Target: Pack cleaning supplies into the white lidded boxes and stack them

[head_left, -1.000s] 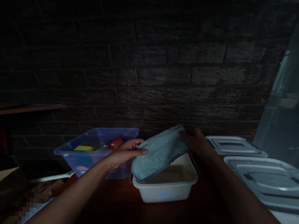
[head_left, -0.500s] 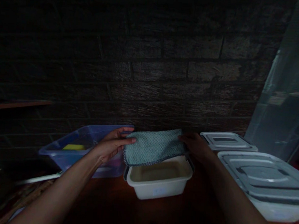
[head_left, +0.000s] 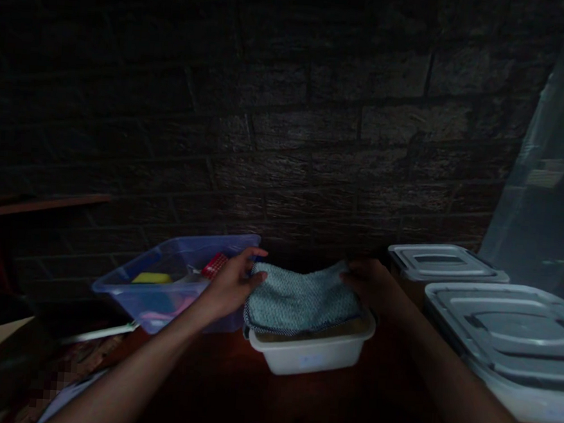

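Observation:
A grey-green textured cloth (head_left: 299,300) with a dark stitched edge is stretched between my two hands. My left hand (head_left: 236,279) pinches its upper left corner between thumb and fingers. At the opposite corner my right hand (head_left: 367,278) grips the cloth, its fingers partly lost in shadow. The cloth sags in the middle, over a small white plastic tub (head_left: 313,359) on the brown table. It covers most of the tub's opening, and I cannot tell whether its lower edge touches the rim.
To the left, a blue translucent bin (head_left: 127,284) holds a yellow item (head_left: 152,278), a red patterned item (head_left: 214,266) and pink things. Two grey-lidded boxes stand at right, a larger one (head_left: 511,318) before a smaller one (head_left: 447,262). Behind rises a dark brick wall (head_left: 288,128).
Both hands have lowered the cloth toward the tub, and it now sags and hides more of the opening. The view has shifted slightly, and a red item shows in the blue bin.

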Motion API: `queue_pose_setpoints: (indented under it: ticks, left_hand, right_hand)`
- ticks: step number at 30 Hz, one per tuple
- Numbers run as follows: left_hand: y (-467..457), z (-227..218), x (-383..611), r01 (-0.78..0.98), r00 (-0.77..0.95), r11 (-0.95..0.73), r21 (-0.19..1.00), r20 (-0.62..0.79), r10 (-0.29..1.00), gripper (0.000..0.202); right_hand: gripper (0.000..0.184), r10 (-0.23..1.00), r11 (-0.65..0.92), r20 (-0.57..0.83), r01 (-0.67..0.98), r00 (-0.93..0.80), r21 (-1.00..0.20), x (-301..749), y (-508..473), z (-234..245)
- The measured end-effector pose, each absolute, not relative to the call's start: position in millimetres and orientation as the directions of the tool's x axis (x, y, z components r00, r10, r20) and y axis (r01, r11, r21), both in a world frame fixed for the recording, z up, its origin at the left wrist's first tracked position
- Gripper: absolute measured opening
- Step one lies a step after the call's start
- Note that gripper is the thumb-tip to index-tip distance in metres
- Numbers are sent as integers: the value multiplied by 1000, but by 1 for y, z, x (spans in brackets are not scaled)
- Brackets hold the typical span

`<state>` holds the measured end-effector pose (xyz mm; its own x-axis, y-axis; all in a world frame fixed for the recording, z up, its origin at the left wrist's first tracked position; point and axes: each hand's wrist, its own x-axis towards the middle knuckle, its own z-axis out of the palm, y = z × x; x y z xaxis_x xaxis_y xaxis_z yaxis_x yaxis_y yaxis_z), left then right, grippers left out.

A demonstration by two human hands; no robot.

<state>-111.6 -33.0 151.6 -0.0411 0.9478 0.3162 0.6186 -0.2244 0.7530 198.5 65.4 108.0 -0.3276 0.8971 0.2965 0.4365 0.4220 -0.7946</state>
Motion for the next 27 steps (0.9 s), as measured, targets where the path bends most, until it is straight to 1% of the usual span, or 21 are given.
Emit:
queue_pose_setpoints:
  ticks: [1,3,4,6,8,14,18,20,21,23,27]
  left_hand:
    - [-33,148,-109,655,-19,-210,726,294,956,43]
    - [-32,142,-102,724,27,-212,656,280,960,42]
    - [-30,139,-98,763,49,-225,605,293,955,43]
    - [-28,134,-91,851,82,-240,467,334,939,44]
    - [-26,131,-84,909,109,-231,346,338,935,49]
    - [-24,128,-65,959,229,-256,122,198,953,57]
    - [-25,129,-55,974,221,-214,-74,105,970,64]
    - [-26,131,-51,959,221,-206,-193,61,973,70]
    - [-26,133,-49,949,230,-215,-230,44,972,72]
    - [-26,135,-46,936,248,-236,-262,14,969,72]
    - [-25,133,-41,937,232,-230,-264,-24,972,67]
  right_hand:
    - [19,901,425,312,466,-303,-776,200,65,110]
    - [40,905,424,325,547,-274,-721,202,64,113]
    - [47,905,425,325,604,-273,-675,201,64,115]
    - [52,905,422,313,711,-289,-562,200,63,116]
    - [50,901,426,298,775,-316,-466,198,62,116]
    - [36,862,503,263,800,-434,-327,184,53,112]
    - [26,839,538,246,808,-485,-241,171,44,112]
    - [25,838,538,228,819,-495,-199,166,41,113]
    - [25,840,536,218,825,-498,-180,165,40,114]
    - [27,842,531,198,835,-501,-144,163,38,116]
    - [30,838,539,148,840,-525,-70,162,38,120]
